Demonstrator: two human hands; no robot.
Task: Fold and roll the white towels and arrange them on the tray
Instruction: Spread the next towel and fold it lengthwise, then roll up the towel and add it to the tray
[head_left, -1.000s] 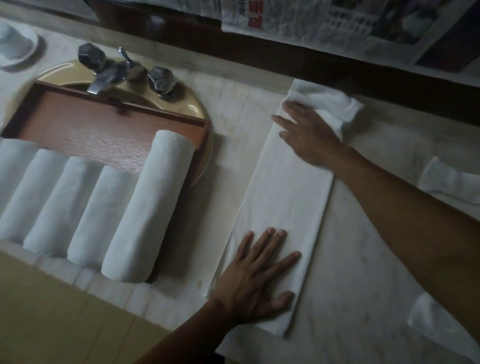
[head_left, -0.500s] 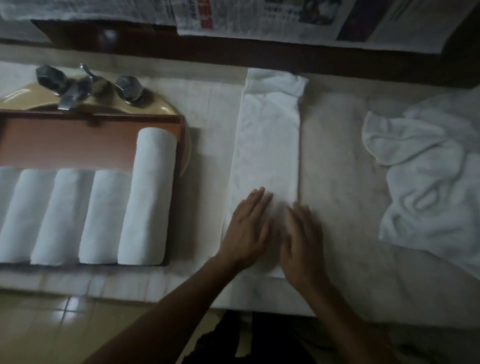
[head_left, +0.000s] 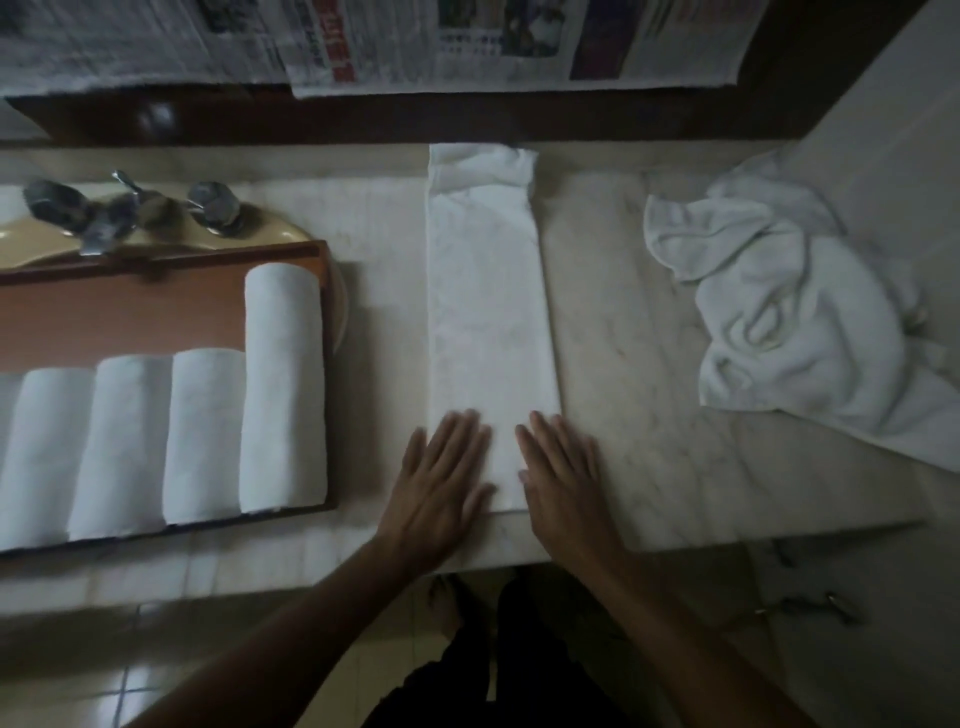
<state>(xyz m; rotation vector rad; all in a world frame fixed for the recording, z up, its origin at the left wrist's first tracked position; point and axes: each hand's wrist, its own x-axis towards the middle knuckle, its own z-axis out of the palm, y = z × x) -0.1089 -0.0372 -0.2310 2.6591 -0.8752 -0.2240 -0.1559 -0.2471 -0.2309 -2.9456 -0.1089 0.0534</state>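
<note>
Pale marble surface (head_left: 649, 364) runs left to right, dim light. Newspaper (head_left: 467, 47) sheets hang along the wall behind it.

Wooden tray (head_left: 130, 312) at left, lying partly over a yellowish basin (head_left: 31, 244). Bare wood shows in its far half. Rolled towels (head_left: 202, 436) lie side by side in the near half, lengthwise toward the wall and touching one another. The right-most roll (head_left: 283, 389) is longer and reaches further back than the rest.

Heap of loose towels (head_left: 800, 332), white and crumpled, at far right on the surface, well apart from the tray.

Folded towel (head_left: 488, 312) is a long narrow strip laid flat between tray and heap; its far end is rumpled against the wall, its near end close to the surface edge.

Left hand (head_left: 441, 483) and right hand (head_left: 566, 473) lie palm down on the strip's near end, one at each side with a band of towel showing between them. Grip on both is wide, fingers straight and flat, holding nothing. The right hand's outer fingers overlap onto bare marble.

Metal tap (head_left: 104, 218) with two knobs sits behind the tray, blurred.
</note>
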